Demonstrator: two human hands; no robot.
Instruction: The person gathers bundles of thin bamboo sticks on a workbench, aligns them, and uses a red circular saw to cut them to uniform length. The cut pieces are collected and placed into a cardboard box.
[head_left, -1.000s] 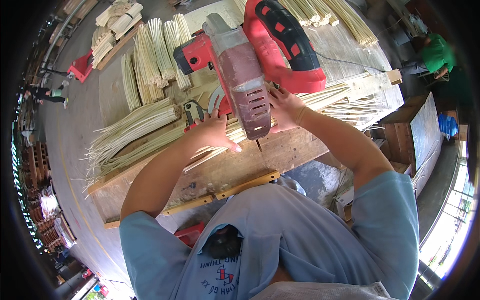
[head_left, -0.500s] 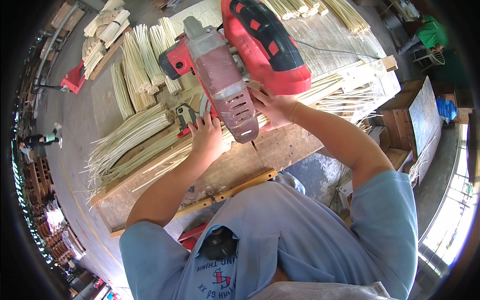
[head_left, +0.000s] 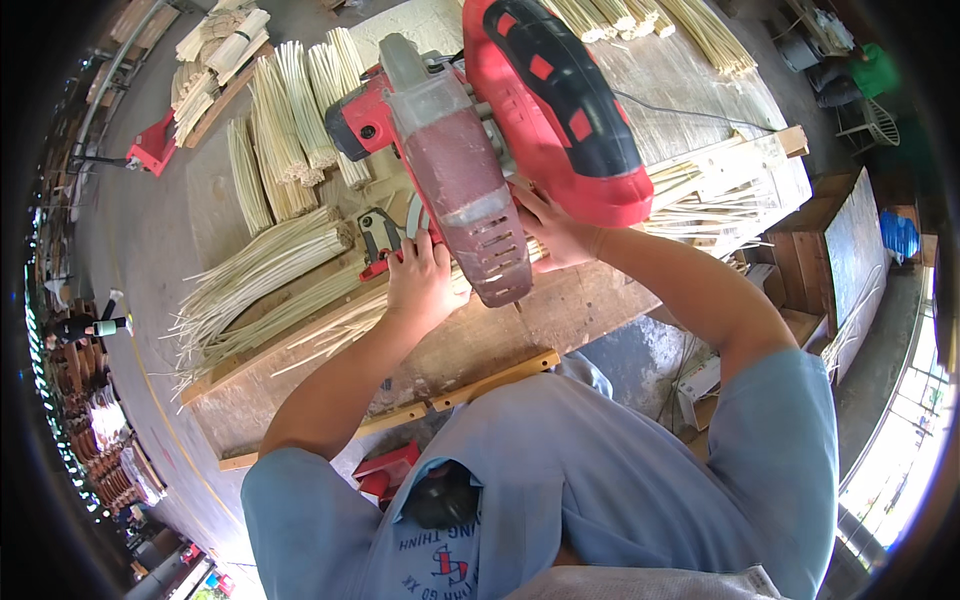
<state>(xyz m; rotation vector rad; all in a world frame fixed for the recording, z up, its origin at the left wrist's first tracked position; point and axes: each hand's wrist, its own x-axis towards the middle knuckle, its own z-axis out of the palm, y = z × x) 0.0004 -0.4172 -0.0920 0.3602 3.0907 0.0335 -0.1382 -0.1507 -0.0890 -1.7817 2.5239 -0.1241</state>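
While the red chop saw point(head_left: 500, 150) stands raised over the bench point(head_left: 500, 340), its long body runs away from the person, and the pale strips point(head_left: 300, 310) lie crosswise beneath it. Left hand point(head_left: 425, 285) presses flat, fingers spread, on the strips just left of the blade guard. Right hand point(head_left: 560, 235) sits nearer the handle, its grip closed under the saw's red housing.

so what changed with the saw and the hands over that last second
The red mitre saw looms larger and nearer the camera, so its head seems to have swung up. The left hand stayed on the thin bamboo strips at the saw's base, shifting slightly. The right hand stayed under the saw's handle. The bamboo bundles on the wooden bench lie as before.
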